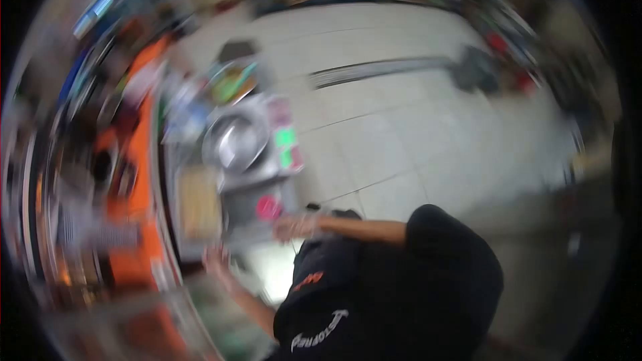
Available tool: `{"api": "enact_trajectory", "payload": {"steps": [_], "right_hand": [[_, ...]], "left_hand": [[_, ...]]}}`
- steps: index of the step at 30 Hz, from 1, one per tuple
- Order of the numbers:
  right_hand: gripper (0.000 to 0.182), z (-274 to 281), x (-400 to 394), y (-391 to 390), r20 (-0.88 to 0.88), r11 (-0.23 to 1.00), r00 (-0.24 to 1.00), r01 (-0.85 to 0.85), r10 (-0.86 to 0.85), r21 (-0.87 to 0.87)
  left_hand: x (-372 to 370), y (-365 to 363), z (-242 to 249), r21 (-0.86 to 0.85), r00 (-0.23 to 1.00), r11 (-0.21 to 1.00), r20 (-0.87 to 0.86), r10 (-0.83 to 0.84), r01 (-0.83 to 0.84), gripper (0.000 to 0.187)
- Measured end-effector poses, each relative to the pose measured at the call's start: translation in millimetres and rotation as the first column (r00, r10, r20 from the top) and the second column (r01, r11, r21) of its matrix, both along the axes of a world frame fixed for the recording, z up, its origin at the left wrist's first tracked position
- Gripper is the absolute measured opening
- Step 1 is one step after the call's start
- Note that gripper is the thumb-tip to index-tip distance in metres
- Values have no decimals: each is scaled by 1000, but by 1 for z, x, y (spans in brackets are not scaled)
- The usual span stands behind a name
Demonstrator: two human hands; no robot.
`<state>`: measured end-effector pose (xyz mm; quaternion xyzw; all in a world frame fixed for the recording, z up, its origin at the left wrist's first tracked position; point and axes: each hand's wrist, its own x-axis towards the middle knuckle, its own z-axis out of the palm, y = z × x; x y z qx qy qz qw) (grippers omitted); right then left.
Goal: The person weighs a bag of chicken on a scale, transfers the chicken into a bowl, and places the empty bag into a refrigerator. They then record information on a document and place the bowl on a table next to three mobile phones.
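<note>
Pink round item (269,208) sits on the metal worktop (251,197), just beside the fingers of my right hand (297,227), and blur keeps me from telling whether that hand grips anything. My left hand (217,261) is at the worktop's near edge by the beige rectangular board (198,204), its grip equally unclear to me; the steel bowl (236,142) lies beyond both.

Your round bowl (236,142) looks like shiny, smooth metal, and the bench (257,195) beneath it greyer, duller metal; your black shirt (428,287) is matt cloth with pale printing, while the floor (384,120) shows smooth, pale tiles with a faint gloss, all slightly blurred
</note>
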<state>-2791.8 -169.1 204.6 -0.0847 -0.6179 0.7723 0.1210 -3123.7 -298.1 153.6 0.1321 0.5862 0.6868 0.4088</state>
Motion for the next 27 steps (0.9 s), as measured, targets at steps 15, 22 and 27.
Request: {"api": "enact_trajectory", "payload": {"steps": [15, 22, 27], "right_hand": [[63, 48, 227, -1, 266, 51, 108, 976, -958, -213], [35, 8, 295, -75, 415, -238, -145, 954, -898, -182], [63, -15, 395, -36, 240, -589, -558, 804, -794, -81]], "left_hand": [[181, 282, 155, 257, 723, 689, -403, -561, 678, 52], [390, 206, 224, 193, 424, 385, -239, -874, 902, 39], [558, 158, 185, 27, -141, -145, -116, -983, 989, 68]]}}
